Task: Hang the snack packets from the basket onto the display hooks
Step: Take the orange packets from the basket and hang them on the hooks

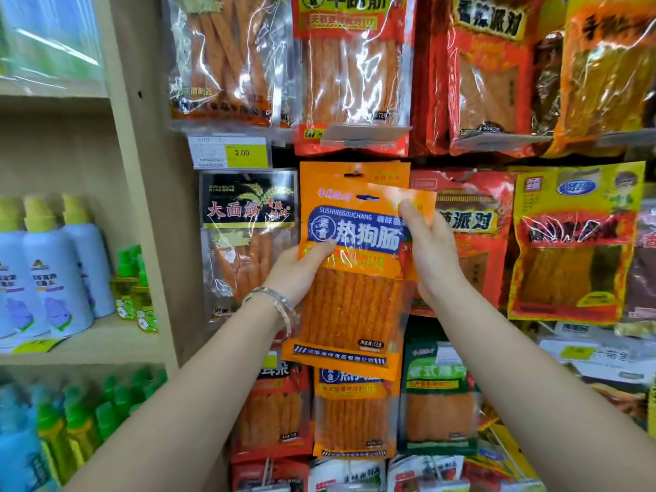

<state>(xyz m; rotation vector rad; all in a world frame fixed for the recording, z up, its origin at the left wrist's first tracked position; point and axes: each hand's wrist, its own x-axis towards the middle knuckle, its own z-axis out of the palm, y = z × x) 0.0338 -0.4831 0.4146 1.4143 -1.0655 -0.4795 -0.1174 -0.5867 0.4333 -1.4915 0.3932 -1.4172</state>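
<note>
I hold an orange snack packet (pixel 355 278) with a blue label up against the display wall, tilted slightly. My left hand (pixel 301 269) grips its left edge with the thumb on the front. My right hand (pixel 429 250) pinches its upper right corner. Behind it hangs a matching orange packet (pixel 355 172) on a display hook (pixel 356 169), its top showing above the held one. The basket is out of view.
Hanging snack packets fill the wall: a black-labelled one (pixel 248 236) at left, red ones (pixel 472 225) at right, a yellow one (pixel 571 243) farther right. A price tag (pixel 230 152) sits above. Wooden shelves (pixel 92 342) at left carry spray bottles (pixel 53 271).
</note>
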